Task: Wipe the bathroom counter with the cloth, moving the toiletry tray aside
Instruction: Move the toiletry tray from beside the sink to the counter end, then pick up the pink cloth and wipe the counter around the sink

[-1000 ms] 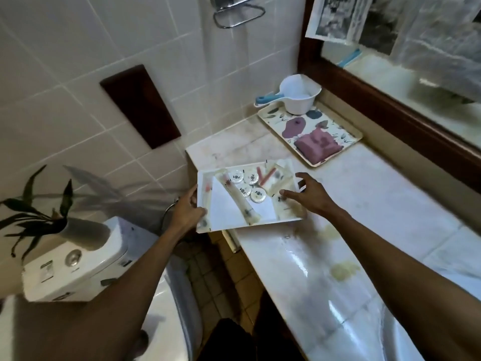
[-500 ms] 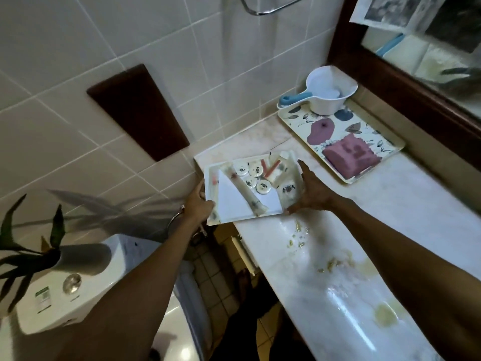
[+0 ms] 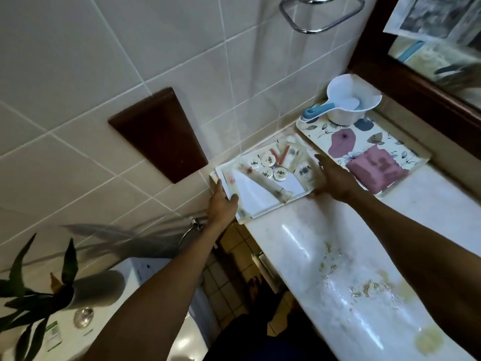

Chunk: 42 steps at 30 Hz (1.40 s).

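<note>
The white toiletry tray (image 3: 256,201), holding round caps, sachets and small tubes, sits at the counter's far left corner against the tiled wall. My left hand (image 3: 222,204) grips its left edge. My right hand (image 3: 331,179) holds its right edge, fingers spread along the side. The pink folded cloth (image 3: 374,173) lies on a floral tray (image 3: 335,132) just right of the toiletry tray. The marble counter (image 3: 325,261) shows yellowish crumbs and stains (image 3: 364,287) in its near part.
A white scoop with a blue handle (image 3: 346,105) stands on the floral tray's far end. A wood-framed mirror (image 3: 426,76) runs along the right. A toilet tank with a potted plant (image 3: 52,295) sits lower left; a towel ring (image 3: 321,11) hangs above.
Both hands have carried the toiletry tray away from me, from the counter's front edge to the far corner by the wall. Crumbs and stains on the counter now show behind it.
</note>
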Tool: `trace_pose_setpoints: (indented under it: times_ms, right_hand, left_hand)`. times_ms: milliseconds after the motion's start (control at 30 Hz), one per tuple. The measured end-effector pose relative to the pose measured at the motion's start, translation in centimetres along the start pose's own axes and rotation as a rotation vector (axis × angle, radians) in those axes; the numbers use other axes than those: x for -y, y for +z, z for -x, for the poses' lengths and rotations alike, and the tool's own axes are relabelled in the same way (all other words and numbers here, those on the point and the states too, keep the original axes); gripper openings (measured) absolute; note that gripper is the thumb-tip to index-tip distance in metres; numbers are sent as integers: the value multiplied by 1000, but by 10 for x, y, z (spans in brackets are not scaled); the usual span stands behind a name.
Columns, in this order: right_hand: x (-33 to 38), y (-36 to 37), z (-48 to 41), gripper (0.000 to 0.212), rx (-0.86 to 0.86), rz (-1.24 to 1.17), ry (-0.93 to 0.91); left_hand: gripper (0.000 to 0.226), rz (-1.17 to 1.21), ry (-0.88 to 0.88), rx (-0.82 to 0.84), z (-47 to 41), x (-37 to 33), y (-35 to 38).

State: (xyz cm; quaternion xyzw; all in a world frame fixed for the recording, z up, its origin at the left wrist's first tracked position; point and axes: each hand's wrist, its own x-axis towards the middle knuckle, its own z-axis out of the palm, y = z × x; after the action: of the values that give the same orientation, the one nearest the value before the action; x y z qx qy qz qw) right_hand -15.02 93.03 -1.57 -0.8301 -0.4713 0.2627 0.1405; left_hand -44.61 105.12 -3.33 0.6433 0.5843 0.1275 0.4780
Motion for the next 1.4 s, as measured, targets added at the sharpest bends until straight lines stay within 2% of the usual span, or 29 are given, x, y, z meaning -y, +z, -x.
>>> trace_pose_setpoints:
  times_ms: [300, 400, 467, 600, 733, 833, 900, 1033, 1167, 1333, 1400]
  right_hand:
    - [-5, -6, -20, 83, -156, 88, 64]
    - [-2, -8, -24, 83, -212, 190, 71]
    - [1, -7, -22, 84, -255, 256, 65]
    - [-6, -5, -8, 84, -274, 118, 84]
    - [-37, -11, 24, 65, -367, -62, 144]
    - [-74, -23, 56, 43, -477, -27, 208]
    - [-102, -30, 78, 38, -540, -41, 288]
    - [-157, -36, 111, 36, -573, -82, 435]
    - [-203, -35, 124, 45, -516, -100, 576]
    - [-237, -19, 125, 78, -456, -46, 641]
    - [-238, -8, 126, 78, -450, -33, 646]
  left_hand:
    - [62, -40, 37, -36, -14, -8, 5]
    - [56, -52, 28, -60, -21, -7, 7]
    - [48, -111, 54, -140, -21, -10, 5]
    - [35, -194, 222, -297, -28, -25, 14]
    - [22, -168, 464, -202, -36, -65, 56]
    - [20, -170, 604, -61, -30, -105, 107]
    - [20, -181, 689, 18, -22, -129, 142]
    - [25, -293, 805, 200, -16, -168, 207]
    - [44, -391, 700, 360, -22, -199, 262]
    - [72, -521, 601, 332, -28, -216, 313]
    - [73, -497, 565, 297, -30, -219, 325]
